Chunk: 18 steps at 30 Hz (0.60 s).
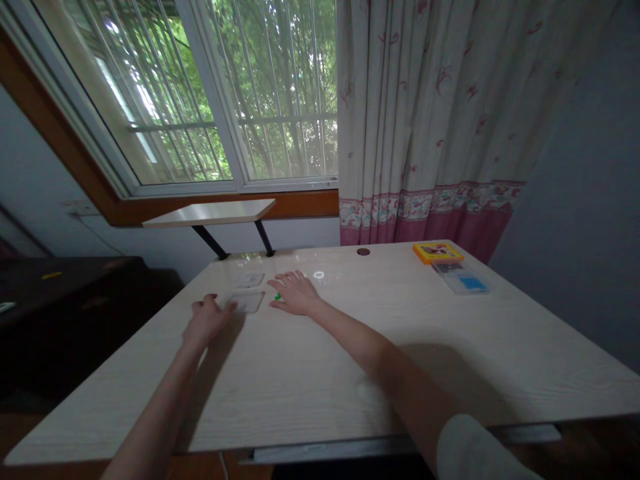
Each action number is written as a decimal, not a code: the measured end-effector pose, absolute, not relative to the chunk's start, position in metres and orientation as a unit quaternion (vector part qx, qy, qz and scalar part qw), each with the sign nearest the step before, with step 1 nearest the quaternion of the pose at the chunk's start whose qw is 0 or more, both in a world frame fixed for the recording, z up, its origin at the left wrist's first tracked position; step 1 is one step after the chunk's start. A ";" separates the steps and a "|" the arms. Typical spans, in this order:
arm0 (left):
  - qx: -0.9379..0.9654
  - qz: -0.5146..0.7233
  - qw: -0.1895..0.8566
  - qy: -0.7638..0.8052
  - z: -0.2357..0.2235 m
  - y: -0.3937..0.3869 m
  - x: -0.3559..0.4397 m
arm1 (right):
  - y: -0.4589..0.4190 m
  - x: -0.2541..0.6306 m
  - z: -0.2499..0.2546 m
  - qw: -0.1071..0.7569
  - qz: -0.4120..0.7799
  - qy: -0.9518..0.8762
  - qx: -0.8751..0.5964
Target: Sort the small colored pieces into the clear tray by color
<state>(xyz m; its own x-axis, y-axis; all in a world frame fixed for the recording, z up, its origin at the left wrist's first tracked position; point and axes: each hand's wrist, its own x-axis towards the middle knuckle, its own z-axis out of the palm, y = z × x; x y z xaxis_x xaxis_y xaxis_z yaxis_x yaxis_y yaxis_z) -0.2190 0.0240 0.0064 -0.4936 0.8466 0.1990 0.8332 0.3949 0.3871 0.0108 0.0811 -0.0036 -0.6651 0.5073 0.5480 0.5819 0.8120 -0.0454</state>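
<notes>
My left hand rests on the pale wooden table with its fingers curled; its fingertips touch the left edge of a clear flat plastic piece. A second clear square piece lies just beyond it. My right hand lies flat on the table with its fingers spread, right of the clear pieces. A small green thing peeks out from under its fingers.
An orange box and a clear case with a blue item lie at the far right of the table. A round cable hole sits at the back edge. A small raised shelf stands under the window; a dark cabinet is to the left.
</notes>
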 end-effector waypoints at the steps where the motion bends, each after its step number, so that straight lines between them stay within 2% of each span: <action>1: 0.516 0.197 -0.002 0.833 0.009 0.021 -0.213 | 0.079 0.016 -0.001 0.285 -0.062 -0.910 -0.296; 6: 0.598 0.082 -0.003 0.797 0.019 0.015 -0.183 | 0.070 0.066 0.014 0.280 -0.022 -0.926 -0.251; 9: 0.600 0.055 -0.017 0.798 0.018 0.021 -0.178 | 0.067 0.119 0.019 0.267 -0.006 -0.926 -0.266; 14: 0.595 0.068 -0.025 0.801 0.016 0.032 -0.180 | 0.071 0.242 0.022 0.201 -0.032 -0.892 -0.404; 18: 0.590 0.080 -0.023 0.803 0.017 0.036 -0.178 | 0.075 0.347 0.015 0.186 -0.086 -0.815 -0.542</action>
